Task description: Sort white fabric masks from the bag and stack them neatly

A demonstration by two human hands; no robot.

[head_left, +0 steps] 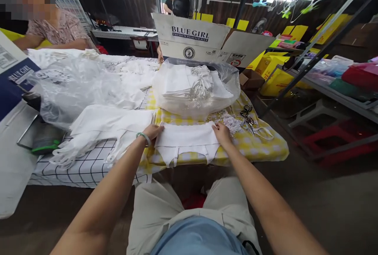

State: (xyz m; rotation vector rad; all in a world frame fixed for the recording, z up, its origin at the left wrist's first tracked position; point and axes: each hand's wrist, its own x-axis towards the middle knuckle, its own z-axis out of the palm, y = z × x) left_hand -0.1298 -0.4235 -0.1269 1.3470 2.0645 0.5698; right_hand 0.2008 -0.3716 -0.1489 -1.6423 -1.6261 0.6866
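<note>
A folded white garment [186, 141] lies on the yellow checked cloth [265, 146] at the table's near edge. My left hand [153, 131], with a green bangle on its wrist, rests flat on the garment's left end, fingers stretched out. My right hand [222, 132] presses flat on the garment's upper right corner, fingers spread. Neither hand grips anything. Just beyond the garment sits a clear plastic bag [196, 87] full of folded white pieces.
Scissors [248, 118] and white scraps [230, 120] lie right of my right hand. Loose white garments [106, 127] and crumpled plastic [67, 85] cover the left. A BLUE GIRL carton [206, 42] stands behind. One person sits far left, another stands at the back.
</note>
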